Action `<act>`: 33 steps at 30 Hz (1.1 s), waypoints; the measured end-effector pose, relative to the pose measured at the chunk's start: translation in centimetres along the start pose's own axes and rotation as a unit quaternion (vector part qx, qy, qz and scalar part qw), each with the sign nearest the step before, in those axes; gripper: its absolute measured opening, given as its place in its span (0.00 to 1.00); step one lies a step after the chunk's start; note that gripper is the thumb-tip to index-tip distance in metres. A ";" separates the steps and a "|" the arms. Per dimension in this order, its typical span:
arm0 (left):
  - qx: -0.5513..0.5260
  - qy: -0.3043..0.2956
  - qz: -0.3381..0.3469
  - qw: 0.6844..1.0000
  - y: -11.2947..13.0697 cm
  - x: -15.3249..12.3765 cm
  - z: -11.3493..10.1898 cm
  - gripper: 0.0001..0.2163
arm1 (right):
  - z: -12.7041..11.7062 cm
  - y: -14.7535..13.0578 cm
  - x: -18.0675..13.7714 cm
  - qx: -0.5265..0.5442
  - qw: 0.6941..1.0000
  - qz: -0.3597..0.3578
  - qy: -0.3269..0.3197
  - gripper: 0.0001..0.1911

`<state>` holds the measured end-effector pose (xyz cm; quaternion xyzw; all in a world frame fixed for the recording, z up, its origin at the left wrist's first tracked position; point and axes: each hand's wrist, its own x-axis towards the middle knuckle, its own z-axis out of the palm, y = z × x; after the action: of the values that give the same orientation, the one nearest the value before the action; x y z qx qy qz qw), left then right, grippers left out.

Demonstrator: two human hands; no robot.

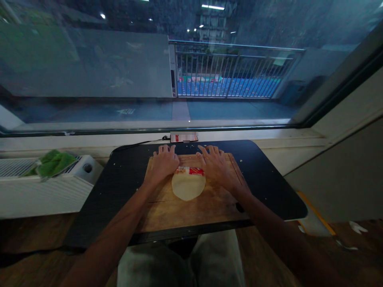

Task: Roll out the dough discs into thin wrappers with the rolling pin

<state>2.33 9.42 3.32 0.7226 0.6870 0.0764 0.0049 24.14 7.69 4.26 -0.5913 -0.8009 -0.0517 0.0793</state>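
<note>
A round, flat sheet of pale dough (188, 187) lies on a wooden cutting board (176, 217). Across its far edge rests a roller-like thing with a red and white printed label (196, 171); its two ends are hidden by my hands, so its kind is unclear. My left hand (165, 161) lies over the left end, palm down, fingers stretched forward towards the board's far edge. Over the right end lies my right hand (214, 163), also palm down, with its fingers stretched and spread.
A black table (119, 181) carries the board, with small crumbs scattered about. A phone-like object (184, 137) with a cable stands against the window sill beyond. At the left, a green cloth (56, 162) lies on a white radiator (44, 195). A large window rises ahead.
</note>
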 end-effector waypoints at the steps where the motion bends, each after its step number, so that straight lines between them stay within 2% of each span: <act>1: 0.006 -0.002 0.003 1.000 -0.1 -0.8 0.0 0.26 | 0.3 -0.2 -0.6 -0.001 1.000 -0.004 0.003 0.28; 5: 0.016 0.027 0.015 0.999 -0.3 -3.5 0.2 0.24 | 1.0 -0.9 -2.9 -0.008 0.999 -0.013 0.029 0.29; 8: 0.013 0.052 0.014 0.998 -0.2 -3.8 0.3 0.23 | 0.9 -1.2 -3.2 -0.018 0.999 -0.002 0.037 0.29; 13: 0.011 0.055 0.002 0.998 -0.2 -2.4 0.1 0.24 | 0.1 -1.1 -1.8 -0.022 0.999 0.031 0.030 0.29; 19: 0.007 0.020 -0.013 1.000 0.4 0.4 -0.6 0.24 | -0.2 -0.5 1.0 -0.006 0.998 0.050 0.029 0.29; 24: 0.005 -0.006 -0.022 1.000 0.7 1.9 -0.4 0.24 | 0.2 -0.2 2.5 0.002 0.997 0.070 0.010 0.28; 33: 0.032 -0.001 0.012 0.999 0.0 -2.1 -0.4 0.22 | 0.6 -1.4 -1.5 0.004 0.999 0.039 0.028 0.28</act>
<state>2.23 7.34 3.50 0.7308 0.6802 0.0541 -0.0187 23.18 5.92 3.41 -0.6202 -0.7747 -0.0625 0.1061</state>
